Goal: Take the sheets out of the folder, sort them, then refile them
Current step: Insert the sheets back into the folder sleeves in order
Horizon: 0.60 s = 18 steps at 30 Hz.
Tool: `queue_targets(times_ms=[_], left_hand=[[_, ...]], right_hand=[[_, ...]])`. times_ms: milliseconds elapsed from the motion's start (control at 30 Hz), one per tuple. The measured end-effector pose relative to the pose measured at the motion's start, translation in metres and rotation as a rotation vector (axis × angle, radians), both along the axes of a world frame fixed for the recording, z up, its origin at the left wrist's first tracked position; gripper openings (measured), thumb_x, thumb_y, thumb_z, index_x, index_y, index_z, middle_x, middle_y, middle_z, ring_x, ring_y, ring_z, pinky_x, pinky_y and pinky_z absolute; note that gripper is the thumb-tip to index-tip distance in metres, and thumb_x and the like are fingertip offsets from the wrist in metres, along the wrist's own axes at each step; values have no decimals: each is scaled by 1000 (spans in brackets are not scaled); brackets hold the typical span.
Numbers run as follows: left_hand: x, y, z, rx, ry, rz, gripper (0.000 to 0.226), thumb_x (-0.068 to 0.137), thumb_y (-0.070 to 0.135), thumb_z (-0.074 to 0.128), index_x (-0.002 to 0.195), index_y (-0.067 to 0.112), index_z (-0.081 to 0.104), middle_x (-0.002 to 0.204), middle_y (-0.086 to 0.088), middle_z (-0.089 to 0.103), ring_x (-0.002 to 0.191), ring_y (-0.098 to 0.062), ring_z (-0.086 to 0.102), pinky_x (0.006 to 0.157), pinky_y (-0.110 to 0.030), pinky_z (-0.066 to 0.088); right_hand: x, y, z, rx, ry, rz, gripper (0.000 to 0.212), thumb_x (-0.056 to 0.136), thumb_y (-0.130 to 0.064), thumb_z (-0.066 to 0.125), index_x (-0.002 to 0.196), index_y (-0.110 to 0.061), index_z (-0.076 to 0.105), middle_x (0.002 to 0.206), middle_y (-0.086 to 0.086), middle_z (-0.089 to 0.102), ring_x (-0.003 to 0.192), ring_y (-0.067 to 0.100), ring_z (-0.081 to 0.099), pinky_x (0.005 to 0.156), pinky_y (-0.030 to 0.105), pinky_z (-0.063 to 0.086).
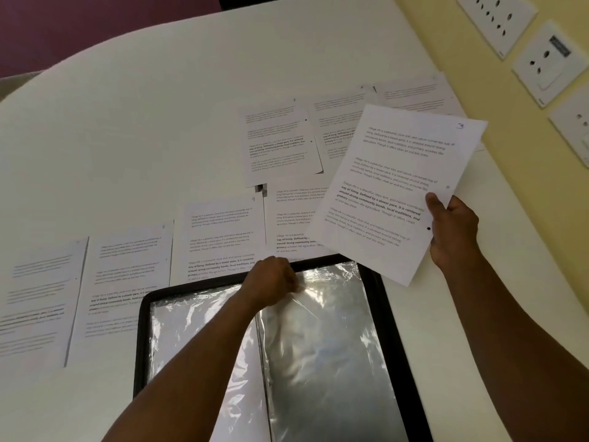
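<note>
A black folder lies open in front of me, its clear plastic sleeves shining. My left hand pinches the top edge of the right-hand sleeve near the folder's spine. A printed sheet marked with a handwritten 3 hangs tilted above the table. My right hand grips it at its right edge, thumb on top. Several more printed sheets are spread flat on the white table beyond and left of the folder.
A yellow wall with white socket plates runs along the right side. The table's rounded far edge meets a purple surface at the upper left. Loose sheets reach close to the wall at the upper right.
</note>
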<state>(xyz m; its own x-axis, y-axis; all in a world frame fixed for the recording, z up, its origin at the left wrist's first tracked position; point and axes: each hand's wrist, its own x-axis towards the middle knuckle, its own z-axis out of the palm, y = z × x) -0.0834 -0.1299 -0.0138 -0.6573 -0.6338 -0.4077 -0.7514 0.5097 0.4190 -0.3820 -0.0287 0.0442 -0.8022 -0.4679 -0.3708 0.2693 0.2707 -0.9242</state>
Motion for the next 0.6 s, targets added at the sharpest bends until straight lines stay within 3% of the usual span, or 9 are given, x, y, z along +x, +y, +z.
queue_targets(times_ms=[133,300,467,600], left_hand=[[3,6,-2,5,32,-15,21,92,23,63,110,21,73,112,3,72,100,-17,65,87,-31,51],[6,12,1,-24,87,71,15,92,22,60,105,18,67,99,-1,71,89,-19,64,72,-27,49],[10,15,7,99,111,30,7,96,16,50,102,18,52,83,1,63,69,-15,58,60,-26,42],[13,19,10,137,167,28,14,93,11,49,105,16,50,83,2,65,70,-13,60,60,-22,43]], right_hand=[[2,-10,-2,-17,5,14,5,91,-28,65,90,-26,70,100,3,73,101,33,67,87,57,54],[8,-19,-3,-53,-5,29,5,92,-25,65,91,-26,69,98,1,72,89,24,66,89,56,53],[12,-25,-1,-79,5,17,5,93,-23,63,91,-24,68,97,0,72,89,23,67,86,51,56],[18,-40,3,-148,-17,-19,6,94,-22,62,92,-23,68,94,-3,71,84,16,68,81,42,58]])
